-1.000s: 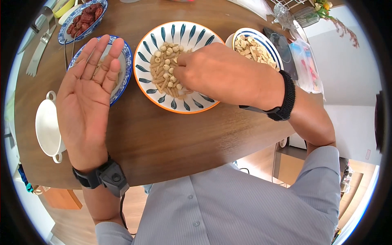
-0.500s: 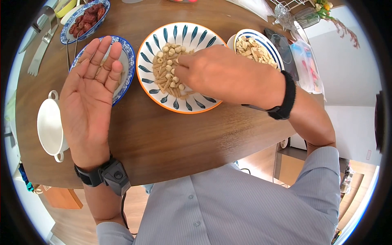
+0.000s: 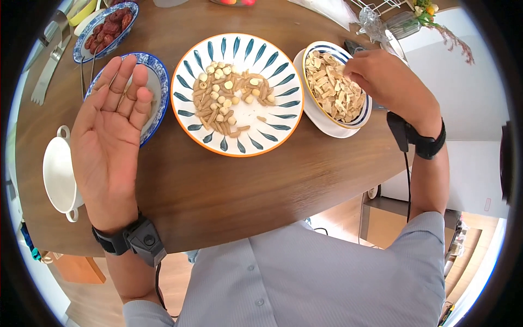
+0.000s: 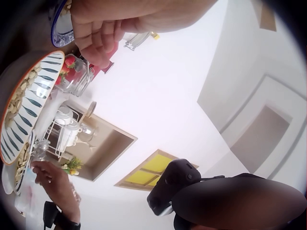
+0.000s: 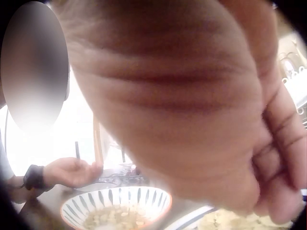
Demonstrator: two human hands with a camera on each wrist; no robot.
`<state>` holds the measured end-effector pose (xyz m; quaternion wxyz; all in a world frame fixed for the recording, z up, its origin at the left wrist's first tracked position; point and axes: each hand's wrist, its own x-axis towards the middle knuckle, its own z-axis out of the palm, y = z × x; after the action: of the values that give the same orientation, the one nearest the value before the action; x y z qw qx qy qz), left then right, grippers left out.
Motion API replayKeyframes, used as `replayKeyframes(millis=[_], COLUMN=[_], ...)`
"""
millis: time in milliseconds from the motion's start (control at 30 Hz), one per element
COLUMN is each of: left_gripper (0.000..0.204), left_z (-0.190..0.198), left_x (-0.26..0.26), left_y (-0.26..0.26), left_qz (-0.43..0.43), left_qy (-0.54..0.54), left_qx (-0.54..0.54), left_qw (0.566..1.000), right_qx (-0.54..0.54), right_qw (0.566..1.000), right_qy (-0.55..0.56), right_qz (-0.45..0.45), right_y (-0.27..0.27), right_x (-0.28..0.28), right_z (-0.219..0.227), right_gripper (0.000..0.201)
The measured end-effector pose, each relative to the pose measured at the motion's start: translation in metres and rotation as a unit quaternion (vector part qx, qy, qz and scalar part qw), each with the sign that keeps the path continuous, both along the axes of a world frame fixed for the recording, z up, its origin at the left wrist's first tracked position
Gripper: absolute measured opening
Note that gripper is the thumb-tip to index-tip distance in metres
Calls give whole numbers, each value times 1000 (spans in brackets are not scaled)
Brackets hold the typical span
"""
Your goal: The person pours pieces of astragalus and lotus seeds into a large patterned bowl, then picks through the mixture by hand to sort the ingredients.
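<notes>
My left hand (image 3: 111, 136) is held palm up, fingers extended and nothing on it, over a blue-rimmed plate (image 3: 159, 73) that it partly covers. My right hand (image 3: 395, 82) hangs over the far side of a blue-striped bowl (image 3: 354, 124) of pale dried slices (image 3: 332, 87), fingers bent and tips right at the slices. Its fingertips are partly hidden, and I cannot tell whether they pinch a slice. Between the hands sits a wide orange-rimmed plate (image 3: 256, 139) with dark green strokes. Round cream-coloured seeds (image 3: 216, 88) and short tan sticks (image 3: 204, 106) lie in it.
A white two-handled bowl (image 3: 59, 174) stands beside the left hand. Behind are a patterned dish (image 3: 79, 53) of red dates (image 3: 111, 30) and a metal fork (image 3: 46, 79). A white saucer (image 3: 329, 128) lies under the slice bowl. The table's curved front edge runs near the body.
My right hand has left the orange-rimmed plate and moved right to the slice bowl, uncovering more seeds and sticks. The left hand stays palm up.
</notes>
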<state>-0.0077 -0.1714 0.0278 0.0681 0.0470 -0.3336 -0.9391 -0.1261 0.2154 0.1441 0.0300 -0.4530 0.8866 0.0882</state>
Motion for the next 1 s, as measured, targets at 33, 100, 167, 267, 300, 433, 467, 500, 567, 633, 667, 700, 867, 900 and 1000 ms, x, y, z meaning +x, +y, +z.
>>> replayKeyframes(millis=[33, 100, 167, 267, 300, 433, 467, 500, 567, 633, 667, 700, 867, 900, 1000], left_gripper=[44, 44, 44, 50, 50, 50, 50, 50, 50, 50, 49, 49, 48, 48, 47], left_z=[0, 0, 0, 1, 1, 2, 2, 2, 2, 1, 0, 0, -1, 0, 0], left_x=[1, 1, 2, 2, 2, 3, 3, 4, 4, 4, 4, 4, 4, 3, 4], left_y=[0, 1, 0, -2, -3, -2, -1, -1, -1, -1, -1, -1, -1, 0, 1], left_qz=[-2, -5, -16, -11, -10, -12, -13, -11, -14, -13, -11, -10, -6, -6, -4], left_qy=[3, 6, 15, 5, 6, 7, 8, 8, 5, 3, -2, -1, -1, -1, -11], left_qx=[9, 18, 24, 5, 6, 26, 27, 29, 26, 24, 20, 21, 25, 24, 16], left_qw=[1000, 1000, 999, 1000, 1000, 1000, 1000, 999, 1000, 1000, 1000, 1000, 1000, 1000, 1000], right_qx=[-34, -68, -169, -117, -116, -67, -74, -82, -84, -86, -83, -80, -74, -89, -91], right_qw=[999, 995, 981, 984, 984, 985, 984, 983, 981, 979, 977, 974, 978, 976, 977], right_qy=[36, 73, 5, 18, 19, 41, 45, 49, 45, 42, 37, 31, 36, 36, 24], right_qz=[12, 24, 92, 136, 137, 151, 156, 160, 171, 182, 195, 209, 193, 193, 194], right_y=[-8, -30, -57, -83, -86, -99, -102, -105, -110, -113, -113, -113, -118, -119, -120], right_x=[1, 6, 15, 18, 17, 13, 13, 13, 12, 10, 6, 4, 2, 2, 2], right_z=[-5, -12, -21, -37, -42, -53, -51, -49, -46, -47, -51, -55, -60, -59, -59], right_gripper=[8, 9, 10, 10, 10, 8, 7, 7, 6, 6, 6, 6, 7, 7, 8])
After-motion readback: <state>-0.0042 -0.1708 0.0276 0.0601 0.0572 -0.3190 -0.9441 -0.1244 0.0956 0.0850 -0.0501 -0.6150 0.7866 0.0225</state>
